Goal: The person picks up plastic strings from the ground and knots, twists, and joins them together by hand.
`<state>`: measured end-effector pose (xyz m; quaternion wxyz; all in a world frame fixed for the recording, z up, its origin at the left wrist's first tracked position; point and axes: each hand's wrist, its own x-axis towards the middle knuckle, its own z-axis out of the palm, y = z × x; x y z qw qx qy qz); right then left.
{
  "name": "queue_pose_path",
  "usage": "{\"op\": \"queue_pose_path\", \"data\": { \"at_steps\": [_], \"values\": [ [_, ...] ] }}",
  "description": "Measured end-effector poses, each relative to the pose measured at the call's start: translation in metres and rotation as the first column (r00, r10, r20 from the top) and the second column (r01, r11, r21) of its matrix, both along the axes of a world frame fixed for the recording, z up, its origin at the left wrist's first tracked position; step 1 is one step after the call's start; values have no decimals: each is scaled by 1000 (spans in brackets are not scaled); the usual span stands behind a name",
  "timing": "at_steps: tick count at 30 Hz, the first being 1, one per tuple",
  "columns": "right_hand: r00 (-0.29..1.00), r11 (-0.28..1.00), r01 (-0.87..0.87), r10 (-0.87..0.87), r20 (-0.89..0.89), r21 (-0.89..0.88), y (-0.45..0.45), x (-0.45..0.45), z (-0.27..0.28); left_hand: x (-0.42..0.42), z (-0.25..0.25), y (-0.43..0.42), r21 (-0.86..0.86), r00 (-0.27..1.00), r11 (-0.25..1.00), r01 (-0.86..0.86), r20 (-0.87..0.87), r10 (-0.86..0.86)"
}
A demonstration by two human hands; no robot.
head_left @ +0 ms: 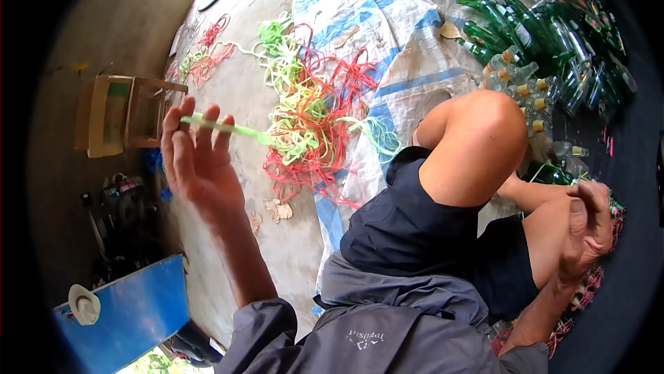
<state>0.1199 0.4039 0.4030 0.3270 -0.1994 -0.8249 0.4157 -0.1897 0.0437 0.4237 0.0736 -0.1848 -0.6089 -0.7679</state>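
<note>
My left hand (200,160) is raised at the left with its fingers partly curled, and a pale green plastic cord (238,130) runs across them. From there the cord stretches to a tangled heap of green and red cord (301,128) on the floor. On the other side, beyond my bent legs, my right hand (588,229) has its fingers curled in; what they hold, if anything, is hidden. Close to that hand lies a green glass bottle (551,175) with a light strand by it.
Many green bottles (512,28) are piled at the upper right, beside clear bottles with yellowish necks (532,90). A blue and white striped tarp (408,35) covers part of the concrete floor. At the left are a cardboard box (107,115) and a blue table (131,312) bearing a hat.
</note>
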Motion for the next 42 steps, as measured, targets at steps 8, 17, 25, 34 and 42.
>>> {"op": "queue_pose_path", "data": {
  "at_steps": [8, 17, 25, 34, 42],
  "values": [
    [881, 884, -463, 451, -144, -63, -71, -95, 9, 43, 16, 53, 136, 954, 946, 294, 14, -298],
    [582, 405, -756, 775, -246, -514, -118, -167, -16, 57, 12, 96, 56, 906, 905, 423, 2, -423],
    [793, -49, -544, 294, -533, -837, -74, -160, -4, 55, -53, 107, 17, 902, 922, 387, 198, -383],
    [774, -211, -598, 99, -625, -773, -47, -166, -2, 90, -109, 93, -384, 856, 766, 516, 258, -448],
    [730, -248, -666, -26, -682, -703, -22, -162, -2, 99, -152, 70, -474, 895, 760, 445, 227, -383]
  ]
}}
